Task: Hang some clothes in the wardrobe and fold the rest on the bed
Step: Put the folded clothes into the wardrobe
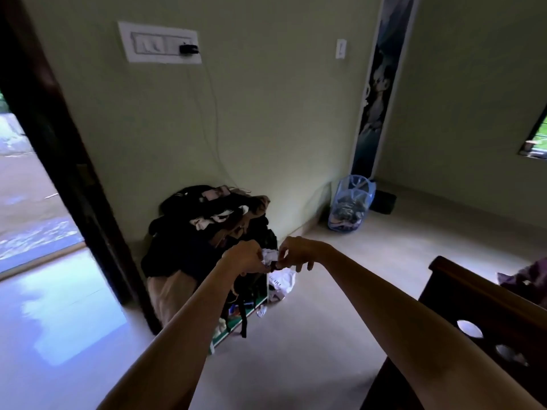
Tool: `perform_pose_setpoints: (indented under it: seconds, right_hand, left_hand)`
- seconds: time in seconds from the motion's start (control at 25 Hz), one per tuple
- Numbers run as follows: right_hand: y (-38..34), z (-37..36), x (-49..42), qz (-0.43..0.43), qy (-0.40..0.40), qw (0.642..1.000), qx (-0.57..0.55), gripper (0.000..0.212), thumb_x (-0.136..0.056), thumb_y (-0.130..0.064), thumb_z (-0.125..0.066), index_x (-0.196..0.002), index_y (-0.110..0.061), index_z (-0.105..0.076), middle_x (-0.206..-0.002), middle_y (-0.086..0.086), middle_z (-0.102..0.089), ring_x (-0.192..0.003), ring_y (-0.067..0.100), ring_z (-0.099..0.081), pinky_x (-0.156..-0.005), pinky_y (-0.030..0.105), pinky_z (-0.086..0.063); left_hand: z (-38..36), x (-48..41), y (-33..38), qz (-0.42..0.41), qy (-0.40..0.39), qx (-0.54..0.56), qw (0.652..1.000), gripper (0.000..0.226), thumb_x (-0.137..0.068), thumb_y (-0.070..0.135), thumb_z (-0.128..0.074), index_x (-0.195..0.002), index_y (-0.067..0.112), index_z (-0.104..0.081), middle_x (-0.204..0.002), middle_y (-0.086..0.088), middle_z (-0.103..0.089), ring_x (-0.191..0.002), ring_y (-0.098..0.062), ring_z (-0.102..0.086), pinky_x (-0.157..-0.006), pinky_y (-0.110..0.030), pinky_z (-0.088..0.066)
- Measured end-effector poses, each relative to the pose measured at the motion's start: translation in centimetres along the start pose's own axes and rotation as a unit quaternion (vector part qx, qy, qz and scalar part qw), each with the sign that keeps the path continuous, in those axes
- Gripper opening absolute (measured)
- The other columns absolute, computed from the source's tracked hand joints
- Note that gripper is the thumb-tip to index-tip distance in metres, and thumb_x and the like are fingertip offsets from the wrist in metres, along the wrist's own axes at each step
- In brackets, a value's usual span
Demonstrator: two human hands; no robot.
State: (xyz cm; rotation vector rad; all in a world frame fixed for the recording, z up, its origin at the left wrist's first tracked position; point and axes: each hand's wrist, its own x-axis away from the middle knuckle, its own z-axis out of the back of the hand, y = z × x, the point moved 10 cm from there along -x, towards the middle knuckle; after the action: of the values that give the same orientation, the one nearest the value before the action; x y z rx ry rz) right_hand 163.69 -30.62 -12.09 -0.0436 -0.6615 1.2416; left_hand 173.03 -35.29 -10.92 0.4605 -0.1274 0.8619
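Though blurred, left hand (pixel 245 258) and right hand (pixel 296 253) in a pinch on crumpled white cloth (pixel 270 256) before lumpy dark clothes (pixel 213 220).

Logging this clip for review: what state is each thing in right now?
left hand: grips the small white item.
right hand: pinches the same item.
small white item: crumpled, held between both hands.
clothes pile: heaped, unfolded.
mesh laundry hamper: upright, partly filled.
charger: plugged into the switchboard.
doorway: open.

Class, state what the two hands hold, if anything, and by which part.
A small crumpled white item, cloth or paper unclear: the left hand grips its left side, the right hand pinches its right edge.
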Motion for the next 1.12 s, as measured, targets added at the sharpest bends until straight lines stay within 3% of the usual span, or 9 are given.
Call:
perform_pose_setpoints:
  seconds: [0.12,0.24,0.36,0.48,0.64,0.76,0.88,1.04,1.12]
  right_hand:
    - [4.0,3.8,-5.2,-0.041,0.016,0.998,-0.044,0.032,-0.090,-0.026,-0.063,-0.110,-0.002,-0.063,-0.091,0.010,-0.060,-0.074,0.025,-0.059,-0.057,0.031,-0.048]
    - [8.9,8.3,-9.9,-0.106,0.036,0.990,-0.085,0.038,-0.091,-0.027,-0.062,-0.118,-0.001,-0.058,-0.096,0.010,-0.058,-0.077,0.024,-0.059,-0.061,0.033,-0.049]
    - [13.9,13.4,-13.3,-0.155,0.075,0.977,-0.125,0.037,-0.093,-0.029,-0.059,-0.121,-0.004,-0.056,-0.102,0.012,-0.059,-0.085,0.023,-0.060,-0.066,0.033,-0.050]
    - [19.8,16.3,-14.4,-0.206,0.101,0.962,-0.149,0.035,-0.092,-0.028,-0.060,-0.118,-0.004,-0.058,-0.098,0.010,-0.060,-0.086,0.024,-0.063,-0.070,0.036,-0.053]
    - [29.8,18.9,-15.5,-0.287,0.115,0.934,-0.180,0.033,-0.091,-0.026,-0.061,-0.115,-0.004,-0.060,-0.096,0.009,-0.062,-0.082,0.026,-0.064,-0.070,0.038,-0.054]
    - [36.2,21.3,-16.8,-0.313,0.125,0.921,-0.195,0.032,-0.092,-0.026,-0.060,-0.114,-0.004,-0.061,-0.097,0.010,-0.062,-0.086,0.028,-0.066,-0.070,0.038,-0.054]
    - [43.4,25.4,-18.2,-0.344,0.137,0.904,-0.215,0.033,-0.092,-0.026,-0.059,-0.116,-0.003,-0.060,-0.105,0.014,-0.064,-0.092,0.030,-0.067,-0.073,0.040,-0.054]
    - [52.4,32.5,-18.7,-0.367,0.185,0.881,-0.233,0.031,-0.092,-0.026,-0.060,-0.112,-0.003,-0.062,-0.098,0.010,-0.063,-0.084,0.027,-0.066,-0.066,0.035,-0.053]
    - [55.9,34.2,-18.5,-0.384,0.194,0.871,-0.235,0.030,-0.092,-0.026,-0.060,-0.111,-0.003,-0.062,-0.098,0.010,-0.064,-0.084,0.027,-0.066,-0.070,0.039,-0.055]
  left_hand:
    - [1.4,-7.7,2.0,-0.051,-0.002,-0.019,0.999,0.035,-0.081,0.035,-0.070,-0.102,0.007,-0.067,-0.105,-0.011,-0.068,-0.096,-0.025,-0.065,-0.079,-0.028,-0.047]
    - [3.6,-15.9,5.0,-0.101,-0.006,-0.060,0.993,0.039,-0.083,0.040,-0.066,-0.113,0.015,-0.064,-0.117,-0.003,-0.063,-0.112,-0.020,-0.057,-0.083,-0.025,-0.038]
    - [5.1,-24.3,9.2,-0.147,-0.046,-0.063,0.986,0.047,-0.079,0.042,-0.071,-0.117,0.016,-0.062,-0.114,-0.006,-0.064,-0.087,-0.021,-0.065,-0.081,-0.027,-0.047]
    - [4.4,-30.1,14.4,-0.206,-0.077,-0.075,0.973,0.048,-0.080,0.039,-0.071,-0.118,0.012,-0.060,-0.098,-0.007,-0.065,-0.063,-0.017,-0.058,-0.065,-0.026,-0.048]
    - [1.6,-37.5,21.5,-0.261,-0.129,-0.084,0.953,0.048,-0.080,0.038,-0.071,-0.119,0.013,-0.058,-0.077,0.001,-0.057,-0.056,-0.011,-0.053,-0.053,-0.021,-0.040]
    - [0.5,-42.6,26.6,-0.289,-0.151,-0.103,0.940,0.047,-0.082,0.037,-0.070,-0.121,0.014,-0.056,-0.104,-0.008,-0.064,-0.070,-0.015,-0.060,-0.049,-0.019,-0.040]
    - [0.5,-48.7,33.5,-0.311,-0.154,-0.112,0.931,0.049,-0.082,0.035,-0.070,-0.123,0.011,-0.056,-0.110,-0.012,-0.064,-0.075,-0.019,-0.062,-0.050,-0.019,-0.040]
    - [2.0,-56.2,43.9,-0.354,-0.122,-0.110,0.921,0.047,-0.082,0.036,-0.070,-0.121,0.013,-0.058,-0.121,-0.008,-0.058,-0.090,-0.022,-0.066,-0.070,-0.025,-0.049]
    - [1.1,-58.2,47.7,-0.376,-0.133,-0.120,0.909,0.047,-0.082,0.037,-0.070,-0.121,0.014,-0.058,-0.123,-0.008,-0.057,-0.088,-0.020,-0.065,-0.072,-0.027,-0.050]
